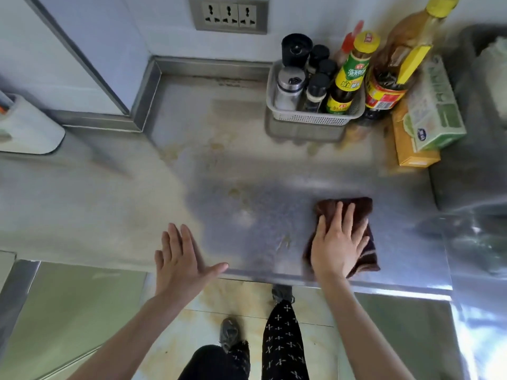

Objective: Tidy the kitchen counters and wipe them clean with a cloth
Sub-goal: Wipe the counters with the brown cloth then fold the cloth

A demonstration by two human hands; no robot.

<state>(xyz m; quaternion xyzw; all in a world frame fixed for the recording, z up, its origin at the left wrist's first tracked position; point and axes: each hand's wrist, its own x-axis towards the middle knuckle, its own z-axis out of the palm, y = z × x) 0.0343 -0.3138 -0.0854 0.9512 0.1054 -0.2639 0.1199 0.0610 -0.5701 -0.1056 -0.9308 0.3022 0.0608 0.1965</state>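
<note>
A folded dark brown cloth (362,212) lies on the steel counter (247,165) near its front edge, right of centre. My right hand (338,242) presses flat on the cloth, fingers straight and spread, covering most of it. My left hand (178,259) lies open and flat on the counter's front edge, left of centre, holding nothing. The counter surface shows yellowish stains across the middle and back.
A white basket (310,119) of spice jars and sauce bottles stands at the back right, with a large dark bottle (384,89) and green and yellow boxes (430,111) beside it. A white appliance (24,127) sits far left. A sink (477,160) lies to the right.
</note>
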